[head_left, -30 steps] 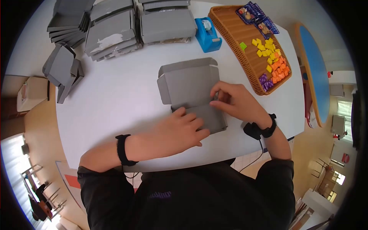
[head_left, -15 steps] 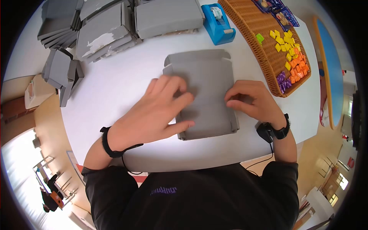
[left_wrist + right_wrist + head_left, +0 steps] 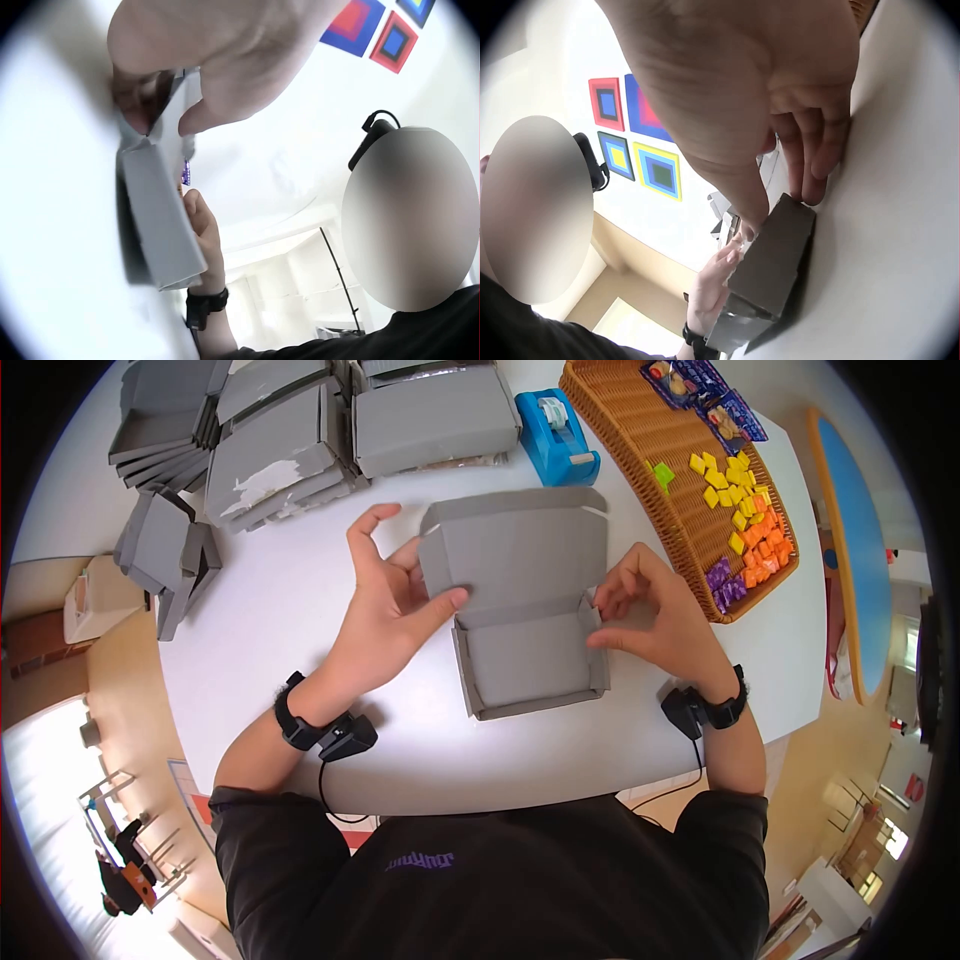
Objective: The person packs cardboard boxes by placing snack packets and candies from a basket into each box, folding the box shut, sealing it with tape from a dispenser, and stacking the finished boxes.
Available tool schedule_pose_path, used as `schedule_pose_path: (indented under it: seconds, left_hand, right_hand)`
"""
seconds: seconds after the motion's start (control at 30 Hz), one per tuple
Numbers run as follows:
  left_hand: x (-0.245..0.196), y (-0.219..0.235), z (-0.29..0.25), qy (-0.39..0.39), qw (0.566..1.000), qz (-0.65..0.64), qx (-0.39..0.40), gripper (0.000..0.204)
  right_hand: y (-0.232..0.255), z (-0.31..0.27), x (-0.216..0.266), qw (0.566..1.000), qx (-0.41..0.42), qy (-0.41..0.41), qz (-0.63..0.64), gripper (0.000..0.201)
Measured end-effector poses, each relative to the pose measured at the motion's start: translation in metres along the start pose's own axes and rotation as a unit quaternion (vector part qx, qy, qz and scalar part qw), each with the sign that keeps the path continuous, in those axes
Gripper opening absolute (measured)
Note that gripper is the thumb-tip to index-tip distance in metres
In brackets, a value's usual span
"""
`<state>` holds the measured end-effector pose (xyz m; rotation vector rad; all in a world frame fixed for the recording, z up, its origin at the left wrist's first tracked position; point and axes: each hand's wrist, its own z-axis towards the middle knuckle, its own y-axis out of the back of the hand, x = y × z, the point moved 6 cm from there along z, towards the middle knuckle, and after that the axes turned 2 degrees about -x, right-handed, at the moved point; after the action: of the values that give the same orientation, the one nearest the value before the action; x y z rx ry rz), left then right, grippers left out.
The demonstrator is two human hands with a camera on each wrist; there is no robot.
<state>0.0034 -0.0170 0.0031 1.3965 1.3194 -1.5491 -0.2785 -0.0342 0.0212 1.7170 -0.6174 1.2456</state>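
A grey cardboard box (image 3: pixel 530 660) lies on the table with its lid (image 3: pixel 515 555) raised at the far side and its inside bare. At the lid's left edge, my left hand (image 3: pixel 385 610) holds the cardboard between thumb and fingers, with the index finger sticking up. My right hand (image 3: pixel 655 615) grips the right side near the fold, thumb toward the inside and fingers outside. The left wrist view shows the box's left wall (image 3: pixel 161 214) below the left hand's fingers. In the right wrist view, the right thumb and fingertips meet the corner of the box's right wall (image 3: pixel 776 255).
Stacked grey boxes (image 3: pixel 430 420) stand at the back left, with a partly folded one (image 3: pixel 165 550) at the left edge. A blue tape dispenser (image 3: pixel 558 445) stands behind the box. To the right, a wicker basket (image 3: pixel 640 470) holds small yellow, orange, purple and green packets and blue packs.
The lid lay flatter half a second ago and now stands raised. My left hand moved from the near left side across the box to the lid's left edge. The right hand stays by the right side.
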Motion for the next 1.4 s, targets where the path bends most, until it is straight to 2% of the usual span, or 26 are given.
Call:
schedule_pose_path:
  seconds: [0.07, 0.1, 0.17, 0.2, 0.27, 0.3, 0.37, 0.47, 0.57, 0.67, 0.8, 0.93, 1.03, 1.13, 1.23, 1.27, 1.3, 1.33, 1.4]
  left_hand:
    - [-0.005, -0.001, 0.003, -0.015, 1.000, -0.003, 0.022, 0.079]
    - [-0.006, 0.003, 0.004, -0.017, 1.000, -0.004, 0.020, 0.079]
    - [0.004, 0.001, 0.001, 0.057, 0.988, 0.079, 0.123, 0.051]
    - [0.004, 0.003, 0.001, 0.056, 0.988, 0.080, 0.122, 0.051]
    - [0.010, 0.003, -0.001, 0.064, 0.986, 0.081, 0.130, 0.027]
    - [0.013, 0.007, -0.001, 0.064, 0.986, 0.081, 0.130, 0.027]
    - [0.016, 0.011, 0.002, 0.025, 0.965, 0.192, 0.174, 0.030]
    - [0.017, 0.014, 0.005, -0.006, 0.960, 0.209, 0.188, 0.033]
    - [0.017, 0.015, 0.005, 0.025, 0.951, 0.241, 0.194, 0.035]
    - [0.012, 0.010, 0.005, -0.018, 0.959, 0.202, 0.198, 0.038]
    - [0.002, 0.006, 0.003, -0.028, 0.964, 0.187, 0.188, 0.041]
    - [0.001, 0.007, 0.003, -0.013, 0.961, 0.180, 0.212, 0.044]
    - [-0.003, 0.005, 0.003, 0.009, 0.957, 0.190, 0.221, 0.045]
    - [0.001, 0.008, 0.000, 0.022, 0.951, 0.214, 0.222, 0.047]
    - [0.006, 0.008, 0.002, 0.008, 0.957, 0.205, 0.207, 0.049]
    - [0.001, 0.006, 0.001, 0.010, 0.952, 0.235, 0.195, 0.050]
    - [-0.001, 0.007, -0.001, -0.005, 0.950, 0.252, 0.185, 0.048]
    - [-0.001, 0.006, -0.001, -0.001, 0.952, 0.239, 0.189, 0.046]
    - [0.001, 0.006, 0.002, -0.001, 0.953, 0.231, 0.196, 0.044]
  right_hand:
    - [0.001, 0.002, -0.004, 1.000, 0.004, -0.019, 0.023, 0.057]
    - [0.002, 0.003, -0.006, 0.998, 0.004, -0.039, 0.050, 0.058]
    - [0.001, 0.004, -0.005, 0.998, 0.000, -0.045, 0.051, 0.057]
    - [0.001, 0.004, -0.005, 0.997, -0.005, -0.053, 0.053, 0.057]
    - [0.001, 0.005, -0.005, 0.998, -0.004, -0.052, 0.041, 0.055]
    - [0.002, 0.005, -0.005, 0.998, -0.005, -0.053, 0.027, 0.053]
    - [0.002, 0.005, -0.007, 0.999, -0.003, -0.049, 0.017, 0.050]
    - [0.002, 0.005, -0.008, 0.999, 0.002, -0.045, 0.000, 0.044]
    - [0.001, 0.005, -0.005, 0.999, 0.005, -0.047, 0.000, 0.038]
    - [0.004, -0.001, -0.005, 0.997, 0.009, -0.072, 0.021, 0.031]
    - [0.009, -0.031, 0.003, 0.990, 0.048, -0.128, 0.011, 0.022]
    - [0.012, -0.078, 0.005, 0.987, 0.095, -0.119, -0.043, 0.019]
    - [0.017, -0.095, 0.006, 0.986, 0.079, -0.135, -0.048, 0.020]
    - [0.019, -0.081, 0.010, 0.989, 0.038, -0.138, -0.023, 0.023]
    - [0.021, -0.048, 0.031, 0.995, 0.038, -0.054, -0.072, 0.031]
    - [0.032, -0.039, 0.040, 0.995, 0.025, -0.056, -0.082, 0.031]
    - [0.048, -0.032, 0.045, 0.989, -0.022, -0.009, -0.146, 0.026]
    - [0.071, -0.024, 0.047, 0.983, -0.061, -0.018, -0.173, 0.022]
    - [0.117, 0.002, 0.054, 0.962, -0.126, 0.020, -0.241, 0.021]
